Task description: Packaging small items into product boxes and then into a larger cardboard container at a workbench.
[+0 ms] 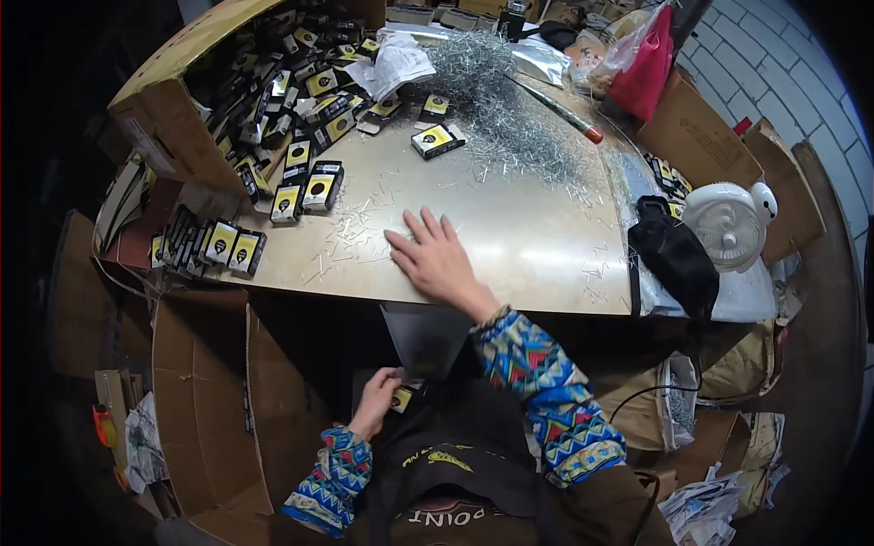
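Note:
My right hand [435, 264] lies on the tabletop [519, 241] with its fingers spread, touching a thin scatter of small metal nails [357, 232]. Low in front of my body, below the table edge, my left hand [375, 405] is closed on a small black and yellow box [401, 399], partly hidden by the fingers. A large heap of loose nails [492, 100] rises at the far middle of the table. One similar box [437, 140] lies between that heap and my right hand. Two more boxes [320, 186] stand to the left of the scattered nails.
A big carton [159, 136] tipped toward me at the far left spills many small boxes. A row of boxes [221, 244] lines the left table edge. At right sit a black pouch [675, 255] and a white fan [728, 227]. An open carton [205, 400] stands below left.

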Tool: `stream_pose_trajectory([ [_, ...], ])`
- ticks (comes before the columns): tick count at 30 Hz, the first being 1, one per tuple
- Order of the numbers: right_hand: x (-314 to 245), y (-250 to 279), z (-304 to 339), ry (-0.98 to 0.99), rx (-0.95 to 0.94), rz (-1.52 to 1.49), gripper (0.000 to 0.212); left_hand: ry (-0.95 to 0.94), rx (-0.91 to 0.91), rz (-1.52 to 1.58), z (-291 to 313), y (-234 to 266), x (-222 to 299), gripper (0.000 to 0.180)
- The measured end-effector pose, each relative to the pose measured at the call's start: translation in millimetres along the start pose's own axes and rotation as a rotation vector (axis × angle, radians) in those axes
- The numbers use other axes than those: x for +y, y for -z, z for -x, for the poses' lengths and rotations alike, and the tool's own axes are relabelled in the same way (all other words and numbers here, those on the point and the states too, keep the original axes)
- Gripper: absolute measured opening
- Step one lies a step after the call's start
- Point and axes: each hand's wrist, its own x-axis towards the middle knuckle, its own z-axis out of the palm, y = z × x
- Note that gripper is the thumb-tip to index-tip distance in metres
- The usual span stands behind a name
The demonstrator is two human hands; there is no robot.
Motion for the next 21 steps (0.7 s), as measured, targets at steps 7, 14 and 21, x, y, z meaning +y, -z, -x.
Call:
stream_pose_trajectory([
  [7,-68.8,27.0,59.4,-0.146,-0.027,0.048,0.042,0.096,0.007,0.4,17.4,-51.9,15.9,0.012],
  [14,-68.4,92.0,72.3,-0.205,-0.099,-0.477,0.032,-0.019,0.008,0.348,26.3,-48.2,15.0,0.025],
  [21,-75.3,25.3,132.0,-0.073,-0.131,-0.173,0.025,-0.459,0.136,-0.455,32.5,-64.0,3.1,0.076],
])
